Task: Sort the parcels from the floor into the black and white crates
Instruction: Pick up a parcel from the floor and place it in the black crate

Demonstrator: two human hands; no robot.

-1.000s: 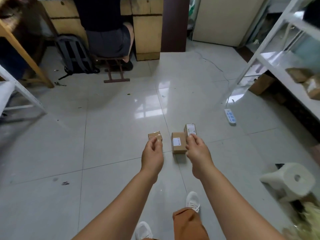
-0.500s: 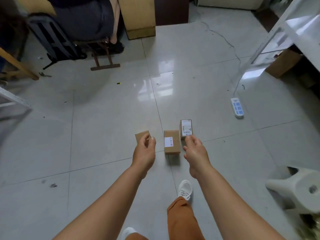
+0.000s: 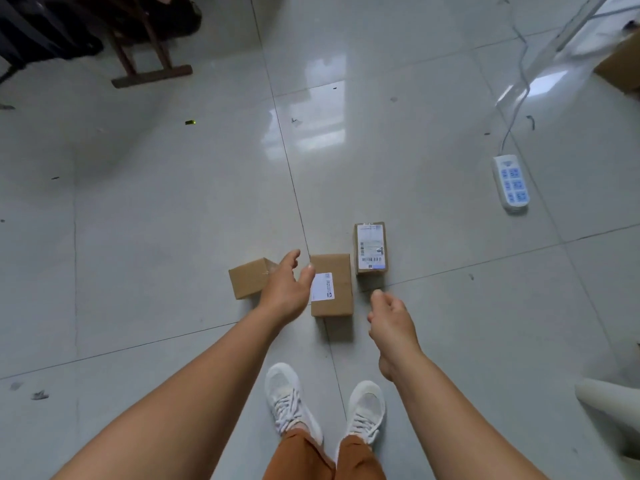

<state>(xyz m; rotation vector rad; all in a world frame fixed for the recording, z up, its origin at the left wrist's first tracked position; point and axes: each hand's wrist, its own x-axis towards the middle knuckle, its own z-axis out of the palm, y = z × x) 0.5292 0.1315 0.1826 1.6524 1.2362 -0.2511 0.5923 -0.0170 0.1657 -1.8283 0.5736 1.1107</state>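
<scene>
We've got 3 cardboard parcels on the tiled floor (image 3: 173,220), just ahead of our white sneakers (image 3: 291,400): plain box (image 3: 247,282) at left, middle box (image 3: 334,285) w/ a small white label, narrower box (image 3: 370,249) w/ a barcode label at right. Our left hand (image 3: 285,292) hangs spread, empty, between plain & middle boxes, overlapping both. Right hand (image 3: 391,317) is loosely curled, empty, near the narrower box. Power strip (image 3: 512,183) lies well apart to the right.
</scene>
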